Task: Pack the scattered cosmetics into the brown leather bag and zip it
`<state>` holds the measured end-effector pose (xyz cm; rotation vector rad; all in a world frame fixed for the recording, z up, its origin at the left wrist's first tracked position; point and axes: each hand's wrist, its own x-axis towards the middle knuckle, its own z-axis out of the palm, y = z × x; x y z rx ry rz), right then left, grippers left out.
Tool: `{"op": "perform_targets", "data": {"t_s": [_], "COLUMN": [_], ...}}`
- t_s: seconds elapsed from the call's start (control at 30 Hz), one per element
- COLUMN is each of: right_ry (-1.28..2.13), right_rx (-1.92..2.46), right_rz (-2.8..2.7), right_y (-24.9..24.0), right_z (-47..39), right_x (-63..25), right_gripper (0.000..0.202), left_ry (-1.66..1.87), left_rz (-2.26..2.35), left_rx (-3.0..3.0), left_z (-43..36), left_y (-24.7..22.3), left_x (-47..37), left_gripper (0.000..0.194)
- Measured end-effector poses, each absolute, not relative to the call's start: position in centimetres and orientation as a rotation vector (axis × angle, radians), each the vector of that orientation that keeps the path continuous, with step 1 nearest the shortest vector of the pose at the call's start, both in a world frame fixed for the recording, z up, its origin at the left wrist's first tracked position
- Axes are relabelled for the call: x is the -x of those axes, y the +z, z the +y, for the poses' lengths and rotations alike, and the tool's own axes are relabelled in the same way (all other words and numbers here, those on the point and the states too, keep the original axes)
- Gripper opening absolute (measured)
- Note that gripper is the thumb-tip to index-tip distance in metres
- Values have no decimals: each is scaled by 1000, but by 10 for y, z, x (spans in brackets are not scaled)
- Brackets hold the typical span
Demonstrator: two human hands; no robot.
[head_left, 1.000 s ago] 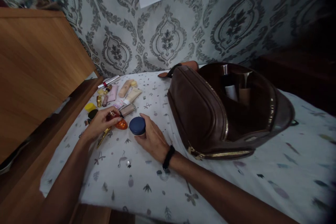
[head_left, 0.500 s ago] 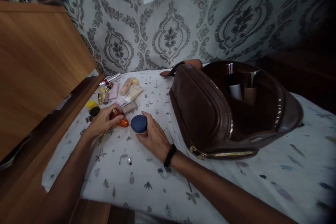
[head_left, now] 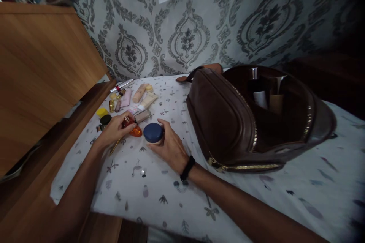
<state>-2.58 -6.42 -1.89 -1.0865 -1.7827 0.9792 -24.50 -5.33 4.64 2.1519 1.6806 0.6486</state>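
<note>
My right hand (head_left: pixel 171 145) is closed around a round jar (head_left: pixel 153 133) with a dark blue lid, held just above the patterned cloth. To its left, my left hand (head_left: pixel 116 129) grips a small amber-orange bottle (head_left: pixel 136 132), which looks like perfume; the fingers cover part of it. A slim gold stick (head_left: pixel 115 146) lies below that hand. Right behind the hands are a pale glass tube (head_left: pixel 142 115), a cream tube (head_left: pixel 148 101), a peach tube (head_left: pixel 140 93) and a pink tube (head_left: pixel 126 98). A dark round lid (head_left: pixel 105 119) sits beside my left fingers.
A brown leather bag (head_left: pixel 221 117) stands unzipped on the right, with a dark bottle (head_left: pixel 260 98) and a tan-based bottle (head_left: pixel 276 102) inside. A wooden cabinet (head_left: pixel 48 64) borders the left. Patterned wallpaper (head_left: pixel 188 41) rises behind. A small shiny piece (head_left: pixel 143 173) lies on the cloth.
The whole view has shifted slightly, so everything appears a little further right. Both hands keep their holds; the blue-lidded jar is turned or tilted a little.
</note>
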Motion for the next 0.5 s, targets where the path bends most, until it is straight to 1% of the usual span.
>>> {"op": "perform_targets", "data": {"t_s": [0.2, 0.33, 0.4, 0.5], "right_ry": [1011, 939, 902, 861], "right_rx": [1104, 1067, 1053, 1059], "right_rz": [-1845, -1966, -2003, -2021], "right_y": [-15, -10, -9, -9], "right_z": [-68, -72, -72, -70], "right_x": [26, 21, 19, 18], "right_gripper": [82, 76, 74, 74], "left_ry": [622, 607, 615, 591], "left_rz": [1736, 1732, 1742, 1736], "left_rx": [-2179, -2196, -2182, -2172], "left_z": [-56, -58, -57, -55], "left_y": [47, 49, 49, 51], "left_x": [245, 244, 244, 243], "left_gripper": [31, 36, 34, 26]}}
